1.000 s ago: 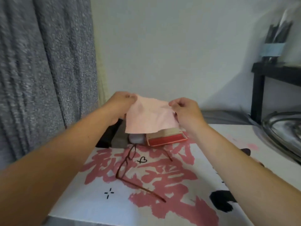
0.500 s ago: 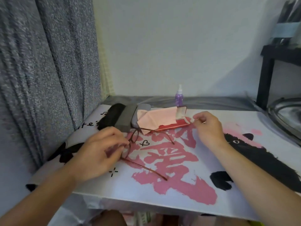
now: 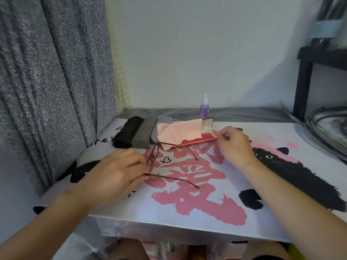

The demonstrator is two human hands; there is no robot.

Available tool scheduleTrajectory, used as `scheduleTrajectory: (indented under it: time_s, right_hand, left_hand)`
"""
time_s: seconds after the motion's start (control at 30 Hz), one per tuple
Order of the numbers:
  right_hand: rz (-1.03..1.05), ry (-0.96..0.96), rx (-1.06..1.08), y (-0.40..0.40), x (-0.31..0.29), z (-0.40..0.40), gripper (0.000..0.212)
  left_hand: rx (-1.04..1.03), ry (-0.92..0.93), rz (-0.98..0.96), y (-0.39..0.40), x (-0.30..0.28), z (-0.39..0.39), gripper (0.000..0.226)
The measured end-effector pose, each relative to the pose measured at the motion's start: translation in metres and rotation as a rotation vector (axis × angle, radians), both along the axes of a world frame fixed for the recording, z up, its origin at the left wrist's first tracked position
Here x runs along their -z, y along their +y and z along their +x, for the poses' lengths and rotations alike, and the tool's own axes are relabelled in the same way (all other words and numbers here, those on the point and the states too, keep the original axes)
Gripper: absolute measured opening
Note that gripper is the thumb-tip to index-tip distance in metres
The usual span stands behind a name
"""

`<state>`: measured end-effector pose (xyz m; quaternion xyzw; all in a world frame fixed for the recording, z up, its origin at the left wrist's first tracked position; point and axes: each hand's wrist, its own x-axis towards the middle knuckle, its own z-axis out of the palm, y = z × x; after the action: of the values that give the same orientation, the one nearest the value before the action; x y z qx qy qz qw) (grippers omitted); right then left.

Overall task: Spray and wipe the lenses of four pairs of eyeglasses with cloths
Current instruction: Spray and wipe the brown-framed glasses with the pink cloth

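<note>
A thin brown pair of eyeglasses (image 3: pixel 155 156) lies open on the printed table mat (image 3: pixel 197 209). My left hand (image 3: pixel 116 171) pinches the frame near the hinge of the nearer arm. A pink cloth (image 3: pixel 180 133) lies draped over the open red glasses case (image 3: pixel 203 140) behind it. My right hand (image 3: pixel 235 144) hovers just right of the red case, fingers loosely curled, holding nothing I can see. A small purple spray bottle (image 3: pixel 204 107) stands upright at the back by the wall.
Three closed glasses cases, black (image 3: pixel 127 133), dark grey (image 3: pixel 145 133) and light grey (image 3: pixel 163 121), lie side by side left of the cloth. A grey curtain (image 3: pixel 47 81) hangs at the left. At the right stand a black shelf leg (image 3: pixel 302 85) and a metal basin (image 3: pixel 330 128).
Both hands let the pink cloth down onto the red case. My left hand dropped to the brown glasses and took hold of the frame. My right hand moved right of the case.
</note>
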<state>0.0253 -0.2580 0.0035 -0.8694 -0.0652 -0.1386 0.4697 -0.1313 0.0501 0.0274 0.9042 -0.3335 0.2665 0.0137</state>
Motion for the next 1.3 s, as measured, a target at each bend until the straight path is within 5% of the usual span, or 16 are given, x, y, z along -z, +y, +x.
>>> scheduleTrajectory:
  time_s: [0.1, 0.3, 0.43, 0.6, 0.73, 0.97, 1.07, 1.2, 1.3]
  right_hand:
    - [0.063, -0.011, 0.025, -0.001, -0.001, 0.002, 0.016]
    - [0.167, -0.092, 0.103, -0.005, -0.033, 0.035, 0.017]
    - [0.201, -0.019, 0.012, 0.013, -0.062, 0.086, 0.026]
    - [0.210, 0.156, -0.189, 0.042, -0.066, 0.124, 0.034]
    - [0.332, 0.108, -0.180, 0.055, -0.062, 0.127, 0.011]
    - [0.364, -0.137, -0.007, 0.013, -0.079, 0.100, 0.024]
    - [0.238, -0.138, -0.011, -0.032, -0.075, 0.063, 0.030]
    - [-0.341, 0.008, 0.011, -0.086, -0.049, 0.019, 0.046]
    - [-0.495, 0.115, -0.008, -0.108, -0.047, 0.007, 0.045]
  left_hand:
    - [-0.006, -0.114, -0.080, -0.011, -0.002, 0.004, 0.013]
    - [-0.160, -0.066, -0.992, -0.040, -0.005, 0.021, 0.011]
    - [-0.221, 0.032, -1.267, -0.056, -0.003, 0.058, 0.020]
    - [-0.269, 0.118, -1.328, -0.058, 0.010, 0.070, 0.034]
    - [-0.288, 0.133, -1.391, -0.050, 0.013, 0.073, 0.034]
    - [-0.207, 0.215, -1.364, -0.053, 0.012, 0.067, 0.035]
    - [-0.175, 0.241, -1.323, -0.055, 0.010, 0.064, 0.036]
    - [-0.157, 0.271, -1.322, -0.062, 0.007, 0.060, 0.034]
    - [-0.152, 0.309, -1.331, -0.079, 0.002, 0.060, 0.031]
